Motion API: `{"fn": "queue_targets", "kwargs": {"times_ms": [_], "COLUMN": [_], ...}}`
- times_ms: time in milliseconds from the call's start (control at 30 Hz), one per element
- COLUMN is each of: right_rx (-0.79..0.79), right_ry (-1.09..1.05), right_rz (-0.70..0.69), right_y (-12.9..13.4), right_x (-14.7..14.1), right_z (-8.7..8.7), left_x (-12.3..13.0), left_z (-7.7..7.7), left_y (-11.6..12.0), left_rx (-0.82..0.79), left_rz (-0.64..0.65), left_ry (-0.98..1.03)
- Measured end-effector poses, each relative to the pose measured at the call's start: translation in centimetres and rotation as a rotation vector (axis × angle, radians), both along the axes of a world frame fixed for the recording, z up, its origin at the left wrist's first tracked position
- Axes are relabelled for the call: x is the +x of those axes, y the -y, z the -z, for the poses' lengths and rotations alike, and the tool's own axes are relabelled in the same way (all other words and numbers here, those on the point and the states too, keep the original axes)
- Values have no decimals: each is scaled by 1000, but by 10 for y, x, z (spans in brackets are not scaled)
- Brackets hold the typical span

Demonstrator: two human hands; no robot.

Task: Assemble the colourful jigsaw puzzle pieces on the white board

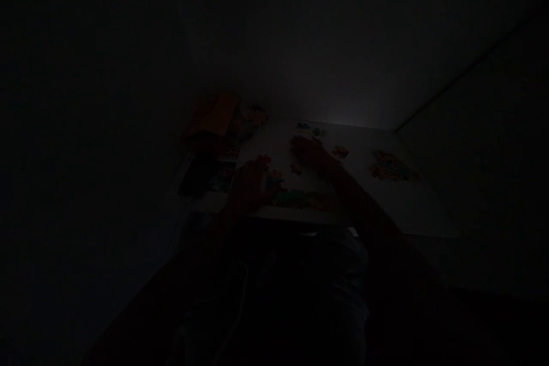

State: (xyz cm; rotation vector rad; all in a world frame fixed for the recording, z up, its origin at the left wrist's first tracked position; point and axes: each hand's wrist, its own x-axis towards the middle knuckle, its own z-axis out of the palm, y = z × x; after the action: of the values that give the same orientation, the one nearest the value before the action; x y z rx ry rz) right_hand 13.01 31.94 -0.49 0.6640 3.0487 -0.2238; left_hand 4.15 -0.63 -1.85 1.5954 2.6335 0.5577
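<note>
The view is very dark. My left hand (249, 184) rests at the left of a partly joined jigsaw puzzle (295, 198), its thumb spread from the fingers along the puzzle's left side. Close to its fingertips lies a reddish puzzle piece (265, 159). My right hand (313, 154) reaches over the white tabletop, fingers pointing left and down among loose pieces. Whether a piece is under or between those fingers is too dark to see. One loose puzzle piece (295, 169) sits just below this hand, and another puzzle piece (341, 152) lies to its right.
On the right of the white table (364, 200) is a heap of puzzle pieces (392, 166). More puzzle pieces (318, 131) lie near the back edge. An orange box or bag (218, 114) stands back left, with a dark object (199, 174) in front. A wall (343, 68) rises behind.
</note>
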Motion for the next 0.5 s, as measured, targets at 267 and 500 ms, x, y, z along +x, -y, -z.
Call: {"fn": "queue_targets", "kwargs": {"times_ms": [267, 500], "right_rx": [92, 28], "right_ry": [-17, 49], "right_rz": [133, 101], "right_y": [-47, -49], "right_x": [-8, 6], "right_z": [-7, -4], "left_x": [-4, -3], "left_z": [4, 0], "left_y": [0, 1], "left_rx": [57, 51], "left_rz": [-1, 8], "left_ry": [28, 35]}}
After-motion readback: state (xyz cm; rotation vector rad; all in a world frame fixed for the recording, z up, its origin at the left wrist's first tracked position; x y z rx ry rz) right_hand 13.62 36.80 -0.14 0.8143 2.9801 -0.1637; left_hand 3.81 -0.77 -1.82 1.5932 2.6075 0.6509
